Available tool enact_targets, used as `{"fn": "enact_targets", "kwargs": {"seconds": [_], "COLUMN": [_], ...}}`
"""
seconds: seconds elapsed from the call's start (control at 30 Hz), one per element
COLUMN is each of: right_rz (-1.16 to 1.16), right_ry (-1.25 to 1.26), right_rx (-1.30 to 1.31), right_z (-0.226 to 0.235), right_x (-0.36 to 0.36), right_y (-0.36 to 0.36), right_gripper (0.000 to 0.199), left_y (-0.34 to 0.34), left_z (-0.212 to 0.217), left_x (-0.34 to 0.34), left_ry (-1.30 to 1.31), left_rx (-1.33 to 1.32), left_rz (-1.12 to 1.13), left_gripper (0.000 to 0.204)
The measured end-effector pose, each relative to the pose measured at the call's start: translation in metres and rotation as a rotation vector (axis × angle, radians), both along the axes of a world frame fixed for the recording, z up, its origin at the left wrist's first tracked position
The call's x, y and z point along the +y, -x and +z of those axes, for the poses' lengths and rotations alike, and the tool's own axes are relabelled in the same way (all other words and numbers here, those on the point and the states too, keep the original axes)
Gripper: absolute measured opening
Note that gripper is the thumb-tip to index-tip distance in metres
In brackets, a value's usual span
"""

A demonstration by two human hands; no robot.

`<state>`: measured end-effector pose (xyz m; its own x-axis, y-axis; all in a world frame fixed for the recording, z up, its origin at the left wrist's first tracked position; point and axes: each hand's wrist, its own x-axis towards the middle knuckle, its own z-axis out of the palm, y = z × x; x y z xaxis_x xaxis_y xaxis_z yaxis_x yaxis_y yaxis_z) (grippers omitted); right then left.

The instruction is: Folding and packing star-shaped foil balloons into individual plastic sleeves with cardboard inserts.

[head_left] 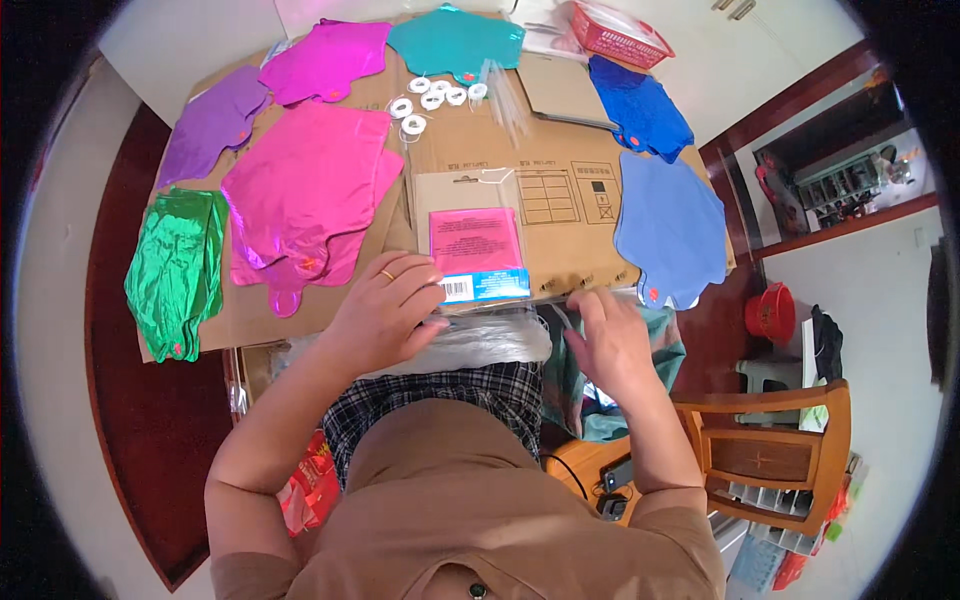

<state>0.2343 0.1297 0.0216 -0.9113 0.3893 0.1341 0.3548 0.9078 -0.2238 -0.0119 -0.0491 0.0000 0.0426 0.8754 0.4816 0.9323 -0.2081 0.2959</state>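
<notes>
A flat clear plastic package (474, 236) lies in front of me, with a pink folded piece inside and a blue-and-white strip along its bottom. My left hand (390, 310), a ring on one finger, rests its bent fingertips at the package's lower left corner, thumb apart. My right hand (610, 340) is at the table's front edge, right of the package. Its fingers are curled down and closed; what they hold, if anything, is hidden. A clear plastic bundle (490, 340) lies across my lap below the package. Left of the package sits a pile of pink foil balloons (310, 190).
Flat foil balloons in green (178, 270), purple (212, 125), teal (457, 45) and blue (670, 230) ring the cardboard (560, 260). White ribbon rolls (432, 100), clear straws (505, 105) and a red basket (620, 40) stand farther back. A wooden chair (765, 455) is at right.
</notes>
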Motion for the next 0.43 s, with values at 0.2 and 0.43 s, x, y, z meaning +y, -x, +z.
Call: {"fn": "enact_targets", "kwargs": {"seconds": [0.2,0.43], "right_rz": [0.284,0.245], "right_ry": [0.096,0.192], "right_rx": [0.160,0.212], "right_z": [0.003,-0.043], "right_x": [-0.003,0.022], "right_y": [0.026,0.039], "right_gripper": [0.060,0.052], "left_y": [-0.001,0.009], "left_z": [-0.003,-0.013], "left_x": [-0.002,-0.003], "left_ry": [-0.016,-0.009], "left_rx": [0.006,-0.058], "left_rz": [0.011,-0.020], "left_gripper": [0.033,0.028]}}
